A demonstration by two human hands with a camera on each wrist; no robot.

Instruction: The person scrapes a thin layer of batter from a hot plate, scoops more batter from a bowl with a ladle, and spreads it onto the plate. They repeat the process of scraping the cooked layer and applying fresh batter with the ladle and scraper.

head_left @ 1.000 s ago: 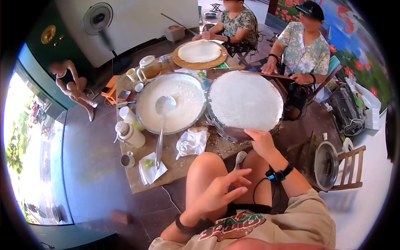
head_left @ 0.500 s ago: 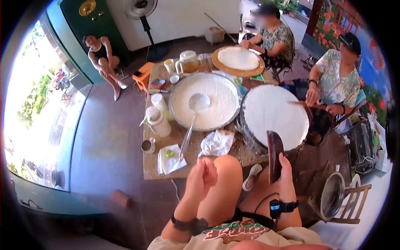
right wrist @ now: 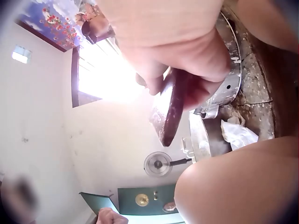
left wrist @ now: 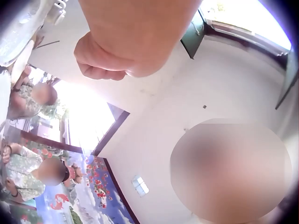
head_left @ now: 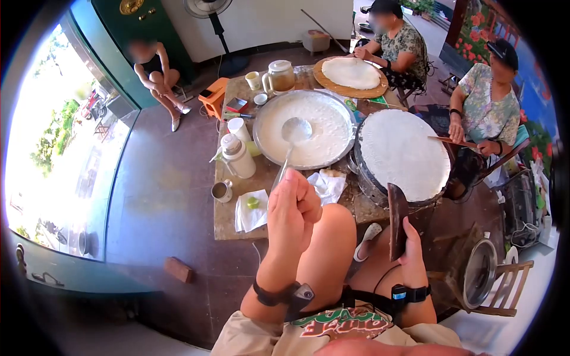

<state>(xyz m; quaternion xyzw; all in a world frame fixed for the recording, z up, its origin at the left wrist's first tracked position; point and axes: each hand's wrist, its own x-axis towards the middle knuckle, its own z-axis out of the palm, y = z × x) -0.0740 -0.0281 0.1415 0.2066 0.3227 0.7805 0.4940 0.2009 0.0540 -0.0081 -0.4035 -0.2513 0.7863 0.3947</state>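
Observation:
My left hand, raised over my left knee, has its fingers curled in with nothing seen in them. The left wrist view shows the same curled fingers. Behind it runs the handle of a ladle, whose round bowl sits in white batter inside a wide metal basin. My right hand grips a dark wooden scraper, held upright at the near edge of a round griddle. A smooth white sheet of batter covers the griddle top. In the right wrist view, fingers wrap the scraper's back edge.
A thermos, a metal cup, a teapot and a crumpled cloth stand about the wooden table. Two people sit across it, one by a round board bearing a pale sheet. A third person sits near the door.
The scraper has come off the griddle's near rim and been turned upright in my right hand. My left hand has risen, its fingers going from spread to curled. The head view has shifted.

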